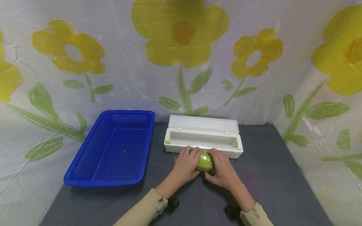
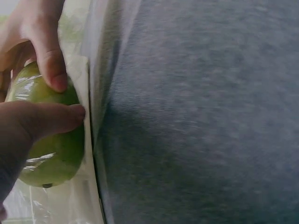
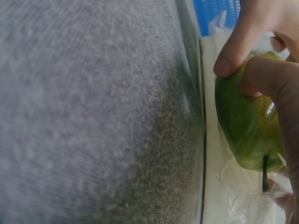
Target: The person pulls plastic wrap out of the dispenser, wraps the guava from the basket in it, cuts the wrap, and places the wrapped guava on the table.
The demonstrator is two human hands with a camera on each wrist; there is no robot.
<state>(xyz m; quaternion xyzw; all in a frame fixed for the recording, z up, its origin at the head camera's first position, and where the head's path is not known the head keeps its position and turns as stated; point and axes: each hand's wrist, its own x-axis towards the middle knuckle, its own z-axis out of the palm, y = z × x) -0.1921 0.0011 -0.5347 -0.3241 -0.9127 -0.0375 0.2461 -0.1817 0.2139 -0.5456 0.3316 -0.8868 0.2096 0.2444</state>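
A green pear (image 1: 205, 161) with a dark stem is partly covered in clear cling film (image 3: 233, 184), close in front of a long white film dispenser box (image 1: 236, 154). My left hand (image 1: 185, 163) grips the pear from the left, its thumb lying across the fruit in the left wrist view. From the right, my right hand (image 1: 222, 168) holds the same pear, fingers over the far side and thumb on the near side. Loose, crinkled film spreads around the stem end in the right wrist view.
The box's lid (image 1: 203, 123) stands raised at the back, and a small green slider (image 1: 167, 142) sits at its left end. A blue plastic basket (image 1: 141, 179) stands on the left of the dark tabletop (image 1: 271, 175). Behind hangs a flower-printed curtain (image 1: 121, 47).
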